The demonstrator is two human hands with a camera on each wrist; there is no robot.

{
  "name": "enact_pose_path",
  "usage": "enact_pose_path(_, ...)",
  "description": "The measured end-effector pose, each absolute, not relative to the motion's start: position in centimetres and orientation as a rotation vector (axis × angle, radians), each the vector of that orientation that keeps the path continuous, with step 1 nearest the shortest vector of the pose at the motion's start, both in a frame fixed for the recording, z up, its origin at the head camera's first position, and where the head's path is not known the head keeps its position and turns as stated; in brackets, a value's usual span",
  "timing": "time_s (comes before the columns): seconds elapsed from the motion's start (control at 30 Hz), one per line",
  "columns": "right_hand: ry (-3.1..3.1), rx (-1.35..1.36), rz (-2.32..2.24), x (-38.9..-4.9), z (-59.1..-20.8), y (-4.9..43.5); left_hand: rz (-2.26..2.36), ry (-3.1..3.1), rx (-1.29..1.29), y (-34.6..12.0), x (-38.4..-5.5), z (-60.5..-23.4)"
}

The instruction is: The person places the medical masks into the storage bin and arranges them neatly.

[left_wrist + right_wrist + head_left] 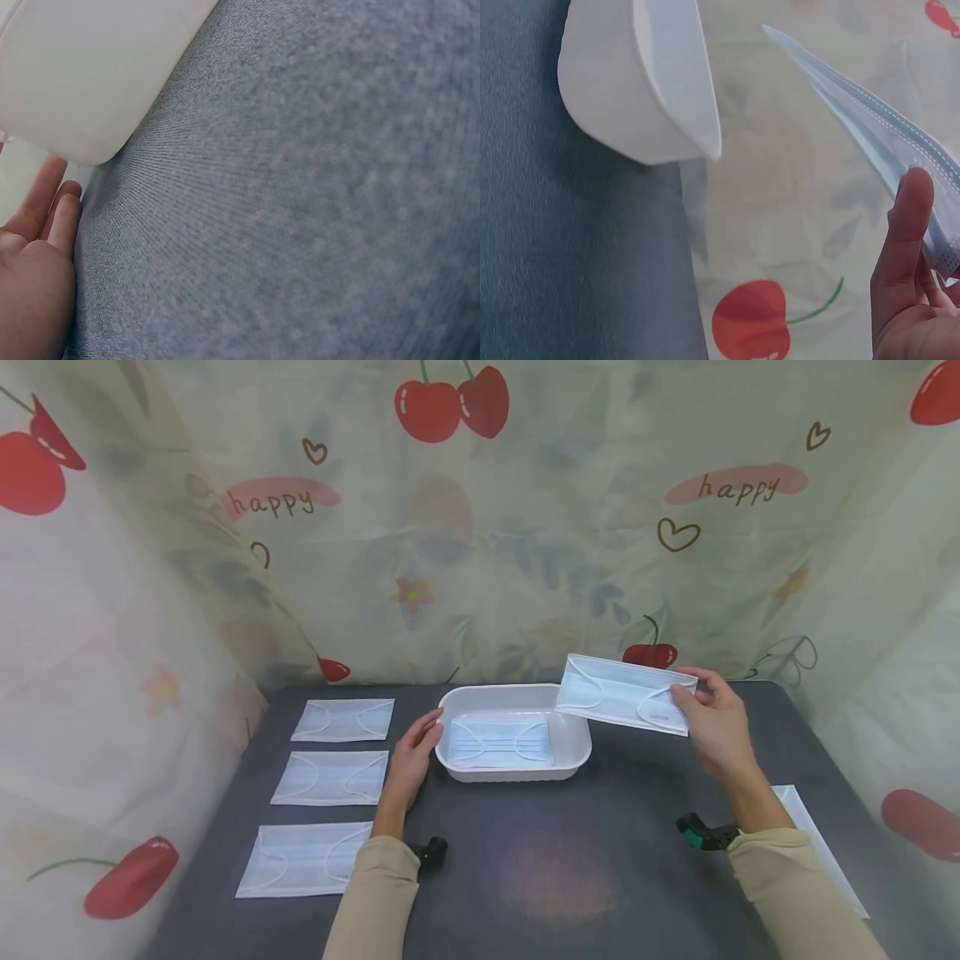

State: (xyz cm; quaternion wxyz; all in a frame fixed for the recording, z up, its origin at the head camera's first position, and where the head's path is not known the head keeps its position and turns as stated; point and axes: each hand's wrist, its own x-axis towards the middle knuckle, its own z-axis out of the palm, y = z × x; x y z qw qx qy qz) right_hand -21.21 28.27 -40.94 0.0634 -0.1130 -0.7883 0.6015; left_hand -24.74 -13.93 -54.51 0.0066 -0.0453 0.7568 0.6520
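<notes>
A white plastic basin (517, 692) stands at the back middle of the table, with a light blue face mask (498, 743) lying flat inside. At its left end is my left hand (408, 760), its fingers fairly straight against the outer wall. In the left wrist view those fingers (64, 225) reach beside the basin (90, 75). My right hand (716, 722) pinches another face mask (622, 692) by its right end, thumb in front. That mask is raised, with its left end above the basin's right rim. The right wrist view shows the held mask (870, 127) edge-on, apart from the basin (615, 82).
On the left, three face masks lie in a column: the back mask (343, 720), middle mask (330, 778) and front mask (300, 860). Another white mask (821, 847) lies at the right, partly under my right forearm. A cherry-print curtain (487, 568) hangs behind the dark table (555, 893).
</notes>
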Motion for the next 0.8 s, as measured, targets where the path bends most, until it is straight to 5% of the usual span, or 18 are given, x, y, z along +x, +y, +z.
enact_pose_path(0.8,-2.406,-0.158,1.955,-22.5,-41.5,22.8,2.078,2.329,-0.143,-13.9,-24.8,-54.5)
